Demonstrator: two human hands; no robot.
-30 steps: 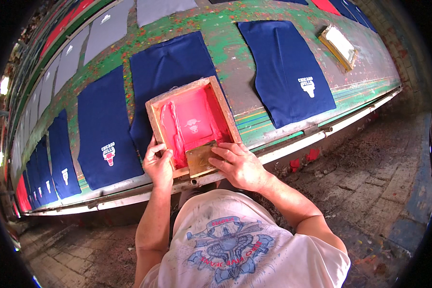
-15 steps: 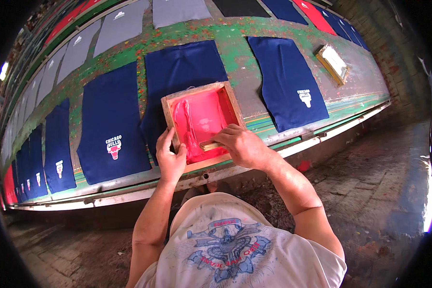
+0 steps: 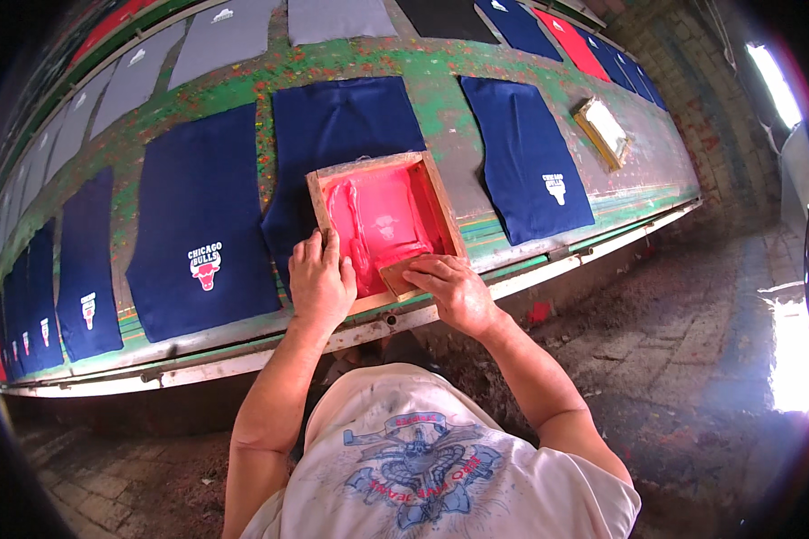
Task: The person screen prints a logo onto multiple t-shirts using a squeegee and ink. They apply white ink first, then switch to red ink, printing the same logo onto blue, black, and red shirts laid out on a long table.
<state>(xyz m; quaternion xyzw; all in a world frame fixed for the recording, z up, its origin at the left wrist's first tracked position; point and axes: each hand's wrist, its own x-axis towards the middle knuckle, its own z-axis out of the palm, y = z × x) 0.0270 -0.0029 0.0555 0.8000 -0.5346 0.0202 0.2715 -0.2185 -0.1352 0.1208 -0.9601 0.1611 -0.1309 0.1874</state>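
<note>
Wooden frame [image 3: 443,202] lying over navy panel [image 3: 346,108] on table [image 3: 440,99] | left hand [image 3: 322,278] at its left side, gripping or resting, can't tell | right hand [image 3: 454,287] pinching scraper [image 3: 395,277] | frame looks stiff, light: hold dry wood; scraper probably slippery from red ink [image 3: 391,198], grip high

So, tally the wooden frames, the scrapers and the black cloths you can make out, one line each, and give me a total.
Frames: 2 (red-filled frame, white frame)
Scrapers: 1 (scraper in the right hand)
Black cloths: 1 (black cloth on the far side)
Total: 4
</note>
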